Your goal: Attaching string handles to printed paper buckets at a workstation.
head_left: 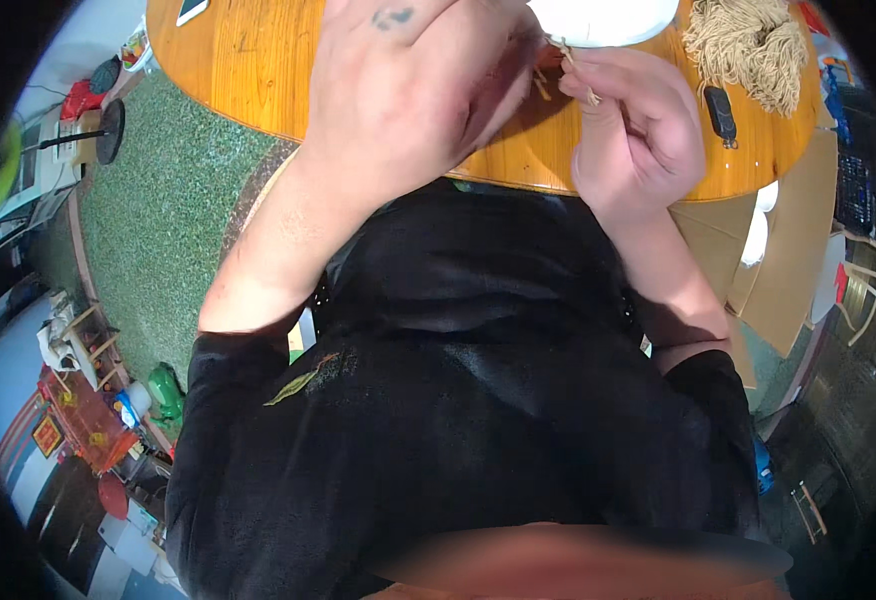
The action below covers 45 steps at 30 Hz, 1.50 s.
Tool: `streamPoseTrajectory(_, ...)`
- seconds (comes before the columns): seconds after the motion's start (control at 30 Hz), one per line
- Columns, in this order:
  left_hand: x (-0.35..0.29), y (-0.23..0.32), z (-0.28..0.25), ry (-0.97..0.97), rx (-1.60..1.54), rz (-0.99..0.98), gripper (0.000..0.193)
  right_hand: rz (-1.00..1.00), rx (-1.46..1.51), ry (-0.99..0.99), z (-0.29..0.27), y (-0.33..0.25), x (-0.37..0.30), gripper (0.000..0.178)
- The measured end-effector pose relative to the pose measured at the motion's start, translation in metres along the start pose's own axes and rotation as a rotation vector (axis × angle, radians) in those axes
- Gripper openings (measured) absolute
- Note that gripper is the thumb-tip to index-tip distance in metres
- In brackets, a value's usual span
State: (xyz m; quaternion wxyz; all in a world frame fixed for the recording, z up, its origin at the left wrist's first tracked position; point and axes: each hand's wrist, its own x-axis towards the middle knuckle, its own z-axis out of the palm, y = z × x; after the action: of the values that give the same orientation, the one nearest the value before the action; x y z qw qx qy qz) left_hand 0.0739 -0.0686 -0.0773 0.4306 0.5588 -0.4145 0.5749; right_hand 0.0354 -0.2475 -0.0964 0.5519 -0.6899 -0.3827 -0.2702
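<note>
Over the table's near edge, my right hand (643, 135) pinches a thin beige cord (564, 47) between thumb and fingertips. A frayed end of it shows under the fingertips. My left hand (413, 95) is just to the left, its back turned up and its fingers curled toward the same cord. Most of those fingertips are hidden behind the hand. A loose bundle of the same beige cord (743, 50) lies on the wooden table (243, 70), right of my right hand. Beside that bundle is a small black object like a key fob (720, 115).
A white dish or tray (608, 22) sits beyond my hands at the top. At the table's far left lies a phone (193, 9). Cardboard (783, 250) stands right of the table, above which it partly shows. Green speckled floor (158, 230) spreads to the left, with a black fan-like stand (110, 132).
</note>
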Motion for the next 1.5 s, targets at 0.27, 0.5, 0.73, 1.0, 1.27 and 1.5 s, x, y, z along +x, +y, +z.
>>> streamPoseTrajectory(0.27,0.023,0.031,-0.019,-0.558,0.251,-0.257,0.023,0.117,0.229,0.121,0.001,0.006,-0.008,0.006)
streamPoseTrajectory(0.5,0.009,0.022,-0.011,-0.244,-0.063,-0.259,0.018,0.357,0.696,0.122,-0.008,0.011,-0.006,0.012)
streamPoseTrajectory(0.73,0.009,0.023,-0.009,-0.208,-0.047,-0.204,0.02,0.07,0.08,0.064,-0.011,-0.021,0.006,0.011)
streamPoseTrajectory(1.0,0.043,0.042,-0.017,-0.585,0.263,-0.21,0.028,0.018,0.182,0.022,-0.008,-0.016,0.01,0.008)
streamPoseTrajectory(1.27,0.029,0.031,-0.011,-0.181,-0.062,-0.194,0.027,0.493,0.257,0.06,-0.011,-0.047,0.021,0.012)
streamPoseTrajectory(1.5,0.056,0.051,-0.027,-0.429,0.094,-0.562,0.029,0.821,0.074,-0.126,-0.026,-0.077,0.064,0.018)
